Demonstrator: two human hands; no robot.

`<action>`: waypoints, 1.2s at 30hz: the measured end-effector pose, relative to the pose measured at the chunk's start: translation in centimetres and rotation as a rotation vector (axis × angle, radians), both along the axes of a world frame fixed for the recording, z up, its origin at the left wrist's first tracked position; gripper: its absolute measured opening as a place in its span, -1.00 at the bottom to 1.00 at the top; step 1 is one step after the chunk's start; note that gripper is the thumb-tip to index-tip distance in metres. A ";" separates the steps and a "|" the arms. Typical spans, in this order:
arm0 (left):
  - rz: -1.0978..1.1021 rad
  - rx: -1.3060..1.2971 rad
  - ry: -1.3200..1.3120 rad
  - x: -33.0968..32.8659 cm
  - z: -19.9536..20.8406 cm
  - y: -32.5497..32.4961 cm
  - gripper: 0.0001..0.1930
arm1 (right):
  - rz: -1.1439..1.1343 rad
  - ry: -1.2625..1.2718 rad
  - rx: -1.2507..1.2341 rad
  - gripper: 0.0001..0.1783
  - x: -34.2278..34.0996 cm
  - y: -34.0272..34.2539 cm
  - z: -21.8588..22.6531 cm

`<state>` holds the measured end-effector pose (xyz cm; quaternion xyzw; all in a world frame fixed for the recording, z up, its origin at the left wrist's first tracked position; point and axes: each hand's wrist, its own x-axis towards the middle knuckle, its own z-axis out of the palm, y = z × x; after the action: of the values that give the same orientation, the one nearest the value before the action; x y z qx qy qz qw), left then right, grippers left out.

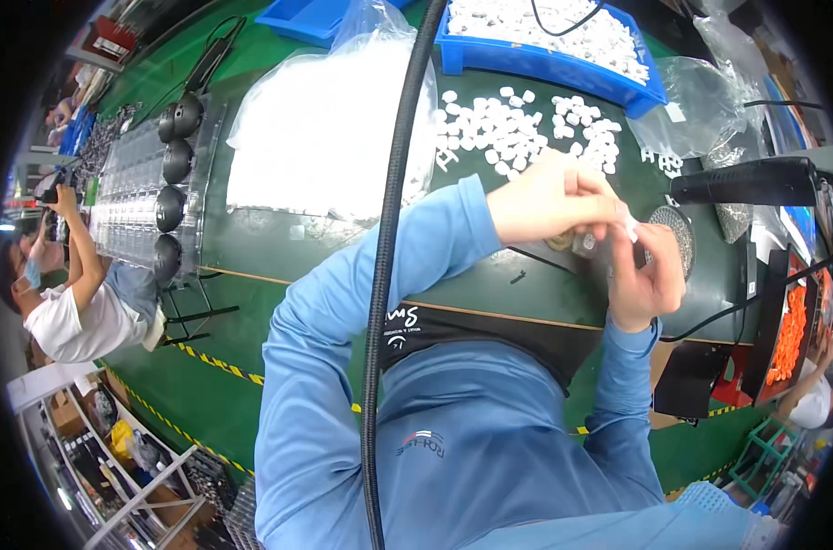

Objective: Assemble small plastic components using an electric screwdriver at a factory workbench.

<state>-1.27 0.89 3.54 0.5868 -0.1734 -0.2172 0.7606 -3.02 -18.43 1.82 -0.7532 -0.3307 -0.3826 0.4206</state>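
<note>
A small white plastic piece is pinched between my two hands above the green table. My left hand reaches in from the left, its thumb and forefinger closed on one end of the piece. From below, my right hand grips the other end with thumb and fingertips, the remaining fingers curled. Just beyond the hands lies a spread of small white plastic parts. A round dish of tiny metal parts sits right beside my right hand, partly covered by it.
A blue bin heaped with white parts stands at the back. Left of it lies a big clear bag of white material. A black cylindrical device and a bin of orange parts are right. A black cable crosses the view. A co-worker sits left.
</note>
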 end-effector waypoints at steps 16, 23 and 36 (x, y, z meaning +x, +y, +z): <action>0.170 0.223 -0.225 -0.2 -1.1 0.7 -0.86 | 0.214 0.393 -0.165 -0.56 0.4 -3.1 -1.0; 0.378 0.392 -0.278 3.9 -4.6 6.4 -0.68 | 0.206 0.514 -0.223 -0.66 0.8 -3.7 0.5; 0.174 0.573 -0.580 0.1 -1.4 1.8 -0.70 | 0.168 0.388 -0.276 -0.58 0.9 -3.2 -0.2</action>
<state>-1.13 2.68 2.18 0.8241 -0.2627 -0.0173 0.5015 -2.13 -21.66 1.63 -0.8328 -0.3542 -0.1458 0.3997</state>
